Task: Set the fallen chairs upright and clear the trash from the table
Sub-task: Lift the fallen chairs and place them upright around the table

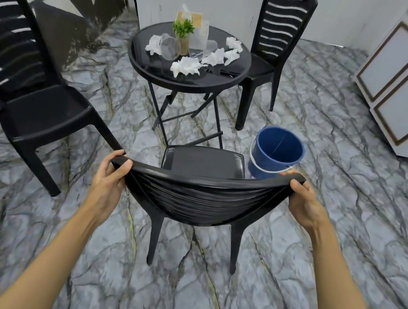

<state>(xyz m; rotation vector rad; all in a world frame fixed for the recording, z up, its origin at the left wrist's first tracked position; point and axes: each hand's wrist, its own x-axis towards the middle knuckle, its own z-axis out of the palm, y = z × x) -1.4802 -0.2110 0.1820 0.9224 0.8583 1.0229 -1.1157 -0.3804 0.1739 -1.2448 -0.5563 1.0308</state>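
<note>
- Both hands grip the top rail of the nearest black plastic chair (202, 179). The left hand (110, 178) is curled round the rail's left end and the right hand (304, 205) round its right end.
- That chair stands at the lower centre of the frame, its seat facing the round black table (180, 84). Its two rear legs rest on the marbled floor; the front legs are hidden.
- Two more black chairs stand upright, the left chair (36, 108) at the left edge and the far chair (279, 35) at the upper right beside the table. No chair in view lies fallen.
- Trash sits on the table at the upper centre: crumpled white tissues (186, 66) and tipped clear plastic cups (170, 46) around a small potted plant (183, 30).
- A blue bucket (275, 150) stands on the floor just right of the held chair's seat, probably meant for the trash.
- Pushing the chair forward could strike the table's folding legs and shake the cups off.
- Swinging the chair rightward could tip the bucket.
- I can read no brand, label or writing anywhere in the frame.
</note>
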